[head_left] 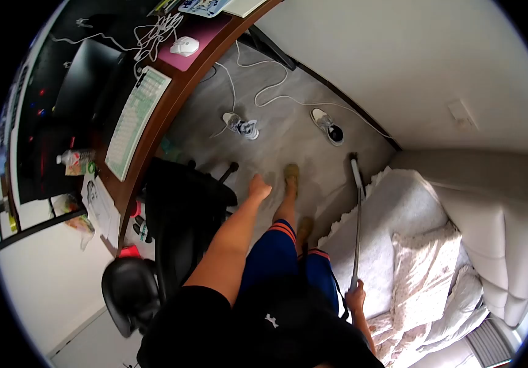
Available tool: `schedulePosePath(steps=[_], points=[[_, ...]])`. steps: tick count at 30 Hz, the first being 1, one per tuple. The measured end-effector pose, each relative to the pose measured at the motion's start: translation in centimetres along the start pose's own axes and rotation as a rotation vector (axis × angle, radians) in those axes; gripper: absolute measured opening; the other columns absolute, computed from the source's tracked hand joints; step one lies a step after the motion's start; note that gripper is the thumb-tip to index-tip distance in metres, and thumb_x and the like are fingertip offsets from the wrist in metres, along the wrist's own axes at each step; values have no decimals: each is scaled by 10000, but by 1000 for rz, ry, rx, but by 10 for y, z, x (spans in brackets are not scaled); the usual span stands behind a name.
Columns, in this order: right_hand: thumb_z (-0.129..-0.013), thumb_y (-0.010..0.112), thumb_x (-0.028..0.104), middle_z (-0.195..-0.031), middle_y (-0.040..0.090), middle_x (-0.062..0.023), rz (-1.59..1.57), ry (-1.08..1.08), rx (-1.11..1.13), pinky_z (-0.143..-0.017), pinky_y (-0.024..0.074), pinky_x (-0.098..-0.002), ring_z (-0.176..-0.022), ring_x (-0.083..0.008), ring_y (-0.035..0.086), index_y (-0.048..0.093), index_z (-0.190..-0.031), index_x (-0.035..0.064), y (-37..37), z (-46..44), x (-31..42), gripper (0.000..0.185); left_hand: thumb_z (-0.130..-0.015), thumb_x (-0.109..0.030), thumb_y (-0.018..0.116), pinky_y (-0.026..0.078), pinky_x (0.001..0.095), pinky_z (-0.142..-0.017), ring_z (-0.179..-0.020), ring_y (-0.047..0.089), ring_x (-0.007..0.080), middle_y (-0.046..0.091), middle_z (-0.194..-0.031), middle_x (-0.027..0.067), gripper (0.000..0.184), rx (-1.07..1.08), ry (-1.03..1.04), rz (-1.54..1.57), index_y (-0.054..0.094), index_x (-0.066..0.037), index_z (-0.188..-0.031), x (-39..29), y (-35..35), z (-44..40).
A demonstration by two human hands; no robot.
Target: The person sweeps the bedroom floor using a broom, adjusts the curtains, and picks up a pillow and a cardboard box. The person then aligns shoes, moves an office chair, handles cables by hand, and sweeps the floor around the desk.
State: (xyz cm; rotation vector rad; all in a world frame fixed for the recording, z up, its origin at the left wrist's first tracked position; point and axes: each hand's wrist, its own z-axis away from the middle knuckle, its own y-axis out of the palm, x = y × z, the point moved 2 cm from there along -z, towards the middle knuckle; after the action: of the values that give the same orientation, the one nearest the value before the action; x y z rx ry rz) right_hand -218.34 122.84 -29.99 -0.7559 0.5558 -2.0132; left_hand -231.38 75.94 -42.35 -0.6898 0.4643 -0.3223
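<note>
My right hand [356,295] is closed around the lower end of a long-handled floor tool [358,239], beside the bed. Its grey pole runs away from me to a narrow, dark-ended head on the floor near the wall; I cannot tell whether it is a mop or a broom. My left hand [259,186] hangs out in front of me above the grey floor [276,150], fingers curled in and nothing visible in them. Past it lie two sneakers, one [241,125] near the desk and another [328,127] closer to the wall.
A brown desk [181,92] with a keyboard [136,122], mouse [184,46] and bottle [76,159] curves along the left. Below it stands a black office chair [184,214]. White cable [276,97] trails over the floor. The bed [377,214] with pillows fills the right.
</note>
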Motion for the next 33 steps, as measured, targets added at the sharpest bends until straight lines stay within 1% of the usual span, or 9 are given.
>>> schedulePosePath(steps=[7, 8, 9, 11, 15, 19, 23, 29, 33], points=[[-587, 351, -93, -1163, 379, -247, 224, -85, 26, -883, 337, -409, -1085, -377, 387, 229, -1276, 7, -5, -38, -32, 707, -696, -253, 620, 284, 444, -964, -1207, 276, 323, 288, -1307, 164, 644, -36, -188, -18, 327, -107, -1251, -22, 14, -213], [-630, 393, -38, -1172, 421, -232, 311, 176, 56, -849, 373, -403, -1058, -363, 440, 376, -1201, -19, -19, -48, -26, 572, -695, -259, 624, 252, 471, -971, -1222, 244, 315, 266, -1318, 154, 650, -89, -217, -81, 323, -139, -1257, -15, 24, -247], [-688, 394, -114, -910, 511, -218, 347, -202, -180, -712, 442, -439, -820, -351, 528, 383, -1189, 67, -15, -57, -73, 532, -693, -265, 628, 220, 499, -979, -1238, 212, 308, 245, -1329, 143, 656, -144, -239, -146, 319, -171, -1264, -6, 34, -283], [-667, 511, 13, -1357, 211, -193, 445, 314, 258, -1006, 211, -337, -1249, -318, 212, 140, -1342, 80, -52, -65, -61, 773, -674, -264, 650, 166, 524, -988, -1264, 151, 285, 217, -1342, 134, 714, -189, -337, -187, 284, -175, -1280, 22, 56, -358], [-667, 511, 10, -1341, 217, -192, 410, 540, 302, -993, 216, -339, -1233, -317, 219, 147, -1333, 80, -35, -116, -29, 761, -645, -308, 681, 118, 546, -993, -1279, 113, 261, 176, -1359, 126, 838, -287, -266, -292, 195, -155, -1310, 66, 90, -456], [-668, 510, 7, -1325, 224, -192, 392, 666, 315, -980, 221, -341, -1216, -316, 227, 155, -1324, 80, -8, -153, -5, 749, -638, -303, 692, 224, 465, -956, -1111, 394, 286, 428, -1186, 161, 821, -323, -234, -433, 214, 7, -1229, 91, 116, -520], [-669, 509, 4, -1309, 231, -191, 368, 728, 328, -967, 226, -343, -1200, -315, 234, 162, -1315, 81, 2, -164, 11, 737, -640, -268, 693, 316, 381, -875, -849, 556, 316, 571, -950, 168, 763, -386, -120, -376, 236, 68, -1150, 93, 127, -522], [-670, 508, 0, -1285, 241, -190, 298, 755, 323, -947, 234, -346, -1175, -314, 245, 173, -1301, 81, 6, -164, 20, 719, -640, -203, 664, 443, 425, -557, -637, 575, 333, 592, -832, 180, 872, -160, 359, -192, 125, -263, -1322, -8, 206, -432], [-670, 507, -2, -1269, 248, -190, 262, 761, 317, -934, 240, -348, -1159, -313, 253, 180, -1292, 81, 4, -162, 22, 708, -684, -56, 551, 452, 396, -493, -533, 568, 274, 580, -645, 138, 848, 33, 714, -247, 77, -290, -1346, -98, 288, -393]])
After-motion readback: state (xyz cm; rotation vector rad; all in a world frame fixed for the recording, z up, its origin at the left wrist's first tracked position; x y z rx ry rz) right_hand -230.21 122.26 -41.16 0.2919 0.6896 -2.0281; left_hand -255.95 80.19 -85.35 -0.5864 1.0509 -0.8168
